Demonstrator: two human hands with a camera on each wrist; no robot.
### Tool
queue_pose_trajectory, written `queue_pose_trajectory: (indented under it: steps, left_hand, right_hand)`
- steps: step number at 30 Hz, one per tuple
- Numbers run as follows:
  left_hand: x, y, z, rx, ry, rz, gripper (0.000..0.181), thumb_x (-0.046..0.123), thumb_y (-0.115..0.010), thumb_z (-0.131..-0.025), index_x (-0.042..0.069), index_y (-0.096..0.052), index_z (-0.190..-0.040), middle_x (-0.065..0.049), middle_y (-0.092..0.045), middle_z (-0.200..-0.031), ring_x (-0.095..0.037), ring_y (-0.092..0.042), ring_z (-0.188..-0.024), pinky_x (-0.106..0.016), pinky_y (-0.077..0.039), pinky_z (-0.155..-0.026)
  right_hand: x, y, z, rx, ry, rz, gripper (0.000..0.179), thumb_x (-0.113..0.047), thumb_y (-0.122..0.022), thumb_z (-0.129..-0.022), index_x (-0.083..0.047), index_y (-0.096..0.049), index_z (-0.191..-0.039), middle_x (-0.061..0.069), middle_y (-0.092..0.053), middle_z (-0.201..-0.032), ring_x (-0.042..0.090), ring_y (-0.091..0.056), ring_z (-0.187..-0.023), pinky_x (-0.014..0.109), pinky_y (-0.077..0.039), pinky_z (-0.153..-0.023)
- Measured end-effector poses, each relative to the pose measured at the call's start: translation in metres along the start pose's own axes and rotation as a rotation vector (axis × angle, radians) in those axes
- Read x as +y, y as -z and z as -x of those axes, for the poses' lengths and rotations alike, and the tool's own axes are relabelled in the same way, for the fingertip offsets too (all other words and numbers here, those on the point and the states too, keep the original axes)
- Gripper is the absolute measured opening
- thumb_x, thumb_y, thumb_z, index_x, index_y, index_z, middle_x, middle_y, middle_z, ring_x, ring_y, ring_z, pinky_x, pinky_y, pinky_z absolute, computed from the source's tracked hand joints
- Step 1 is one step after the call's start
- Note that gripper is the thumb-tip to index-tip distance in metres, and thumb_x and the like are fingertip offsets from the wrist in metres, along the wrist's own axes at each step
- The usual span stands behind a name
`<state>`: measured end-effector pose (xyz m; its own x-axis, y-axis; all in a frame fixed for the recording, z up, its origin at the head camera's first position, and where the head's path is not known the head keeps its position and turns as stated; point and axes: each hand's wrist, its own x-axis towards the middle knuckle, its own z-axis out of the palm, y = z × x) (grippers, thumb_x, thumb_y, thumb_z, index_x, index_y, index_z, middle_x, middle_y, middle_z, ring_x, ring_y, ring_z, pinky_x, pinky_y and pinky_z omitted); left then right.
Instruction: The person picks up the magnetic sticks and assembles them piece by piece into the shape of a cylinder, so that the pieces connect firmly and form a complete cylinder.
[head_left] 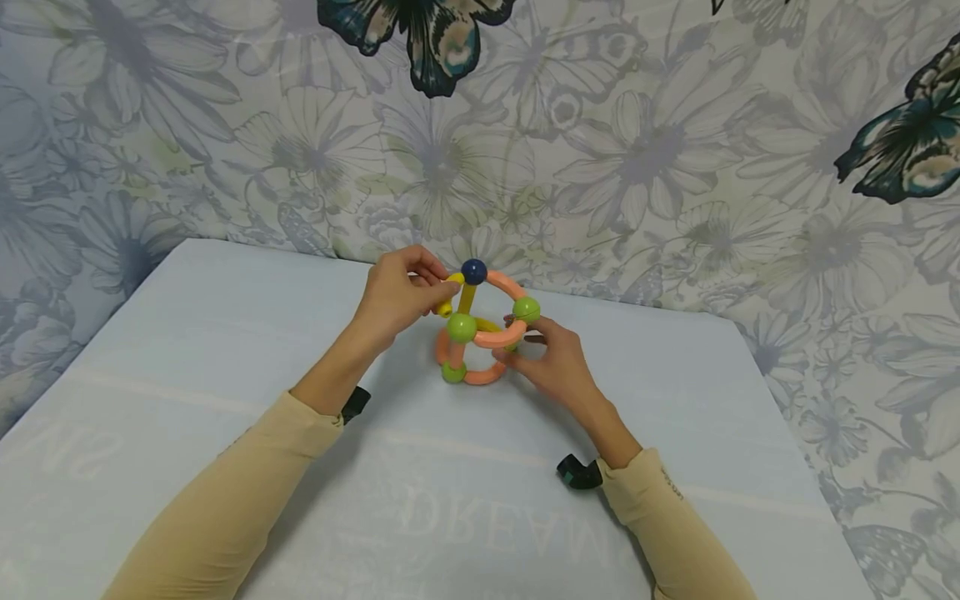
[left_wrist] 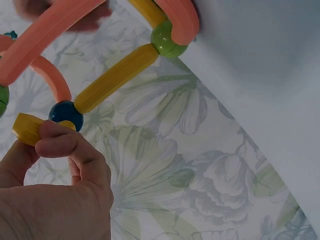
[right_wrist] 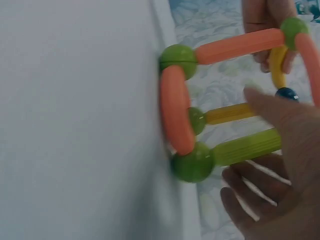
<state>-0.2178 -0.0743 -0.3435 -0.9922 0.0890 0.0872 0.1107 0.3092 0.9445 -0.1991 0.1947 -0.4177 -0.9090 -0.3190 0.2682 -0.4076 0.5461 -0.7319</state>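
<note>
A frame of magnetic rods and balls stands on the table, joined by green balls (head_left: 462, 327), curved orange rods (head_left: 498, 338) and straight yellow rods (left_wrist: 117, 79). At its upper far corner is a dark blue ball (head_left: 474, 272). My left hand (head_left: 397, 292) pinches a curved yellow rod (left_wrist: 26, 130) between thumb and fingers, its end against the blue ball. My right hand (head_left: 558, 362) is at the frame's right side. In the right wrist view its thumb and fingers are spread on either side of a green rod (right_wrist: 247, 146), with gaps showing.
The table (head_left: 465, 483) has a pale cover with faint lettering. Behind it hangs a cloth (head_left: 645, 158) printed with flowers and butterflies. Black wrist devices (head_left: 579, 472) stick out by both sleeves.
</note>
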Motion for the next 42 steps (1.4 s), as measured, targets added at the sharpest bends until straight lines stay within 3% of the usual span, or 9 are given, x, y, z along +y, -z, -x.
queue_pose_trajectory:
  steps: [6, 15, 20, 23, 27, 29, 31, 37, 42]
  left_hand:
    - [0.005, -0.003, 0.004, 0.007, -0.008, -0.007, 0.021, 0.016, -0.081, -0.093, 0.003, -0.067, -0.104, -0.010, -0.065, -0.094, -0.038, -0.069, -0.077, -0.024, -0.052, -0.059]
    - [0.007, -0.003, 0.005, 0.003, 0.012, -0.012, 0.023, 0.018, -0.080, -0.094, 0.004, -0.066, -0.106, -0.010, -0.065, -0.096, -0.030, -0.070, -0.074, -0.026, -0.055, -0.062]
    - [0.003, 0.000, 0.001, -0.022, 0.007, 0.004, 0.017, 0.017, -0.069, -0.103, 0.001, -0.067, -0.108, -0.014, -0.066, -0.096, -0.026, -0.067, -0.068, -0.026, -0.055, -0.061]
    - [-0.004, 0.009, -0.004, -0.154, 0.019, -0.036, 0.015, 0.010, -0.062, -0.104, -0.001, -0.067, -0.112, -0.016, -0.067, -0.097, -0.024, -0.065, -0.067, -0.026, -0.054, -0.060]
    - [-0.019, 0.021, -0.012, -0.496, 0.051, -0.107, 0.028, 0.001, -0.069, -0.095, -0.002, -0.065, -0.123, -0.017, -0.066, -0.101, -0.027, -0.063, -0.072, -0.030, -0.052, -0.061]
    - [-0.026, 0.020, -0.014, -0.636, 0.059, -0.100, 0.037, 0.001, -0.075, -0.090, -0.003, -0.065, -0.125, -0.017, -0.066, -0.104, -0.026, -0.060, -0.072, -0.031, -0.050, -0.061]
    - [-0.032, 0.014, -0.015, -0.714, 0.052, -0.075, 0.040, 0.002, -0.079, -0.087, -0.004, -0.067, -0.125, -0.016, -0.067, -0.106, -0.023, -0.056, -0.070, -0.031, -0.048, -0.060]
    - [-0.041, -0.004, -0.015, -0.740, -0.083, -0.087, 0.008, 0.005, -0.081, -0.089, 0.002, -0.076, -0.095, -0.013, -0.077, -0.110, -0.020, -0.063, -0.077, -0.031, -0.051, -0.065]
    - [-0.043, -0.010, -0.015, -0.689, -0.179, -0.194, 0.008, 0.008, -0.084, -0.089, 0.010, -0.077, -0.087, -0.001, -0.079, -0.096, -0.017, -0.069, -0.080, -0.030, -0.056, -0.069]
  right_hand:
    - [-0.020, 0.008, 0.001, -0.026, 0.050, -0.192, 0.078, -0.029, -0.088, -0.089, -0.034, -0.047, -0.155, -0.002, -0.068, -0.140, 0.018, -0.054, -0.142, 0.056, -0.037, -0.120]
    - [-0.026, 0.007, 0.000, -0.007, 0.052, -0.265, 0.080, -0.024, -0.084, -0.092, -0.030, -0.042, -0.160, 0.007, -0.069, -0.138, 0.019, -0.061, -0.134, 0.052, -0.039, -0.120]
    - [-0.023, 0.009, -0.001, -0.031, 0.077, -0.298, 0.080, -0.027, -0.082, -0.094, -0.029, -0.040, -0.161, 0.013, -0.070, -0.136, 0.022, -0.065, -0.129, 0.050, -0.042, -0.119]
    - [-0.019, 0.012, -0.003, -0.062, 0.071, -0.333, 0.071, -0.030, -0.080, -0.096, -0.024, -0.045, -0.158, 0.012, -0.071, -0.133, 0.022, -0.066, -0.128, 0.049, -0.045, -0.118]
    - [-0.012, 0.014, -0.005, -0.082, 0.034, -0.357, 0.055, -0.034, -0.078, -0.097, -0.020, -0.058, -0.147, 0.007, -0.075, -0.128, 0.019, -0.066, -0.129, 0.046, -0.048, -0.114]
    - [-0.009, 0.012, -0.006, -0.075, 0.029, -0.354, 0.051, -0.034, -0.077, -0.097, -0.020, -0.061, -0.143, 0.006, -0.075, -0.128, 0.019, -0.066, -0.129, 0.045, -0.049, -0.113]
    - [-0.009, 0.012, -0.005, -0.064, 0.029, -0.349, 0.047, -0.033, -0.078, -0.097, -0.020, -0.064, -0.141, 0.007, -0.075, -0.129, 0.019, -0.066, -0.129, 0.045, -0.051, -0.112]
    - [-0.009, 0.012, -0.006, -0.037, 0.047, -0.304, 0.041, -0.030, -0.075, -0.100, -0.023, -0.066, -0.139, 0.010, -0.069, -0.140, 0.019, -0.065, -0.131, 0.046, -0.052, -0.109]
    - [-0.003, 0.009, -0.007, -0.042, 0.066, -0.201, 0.053, -0.017, -0.082, -0.094, -0.017, -0.062, -0.143, 0.008, -0.065, -0.144, 0.022, -0.063, -0.131, 0.046, -0.053, -0.109]
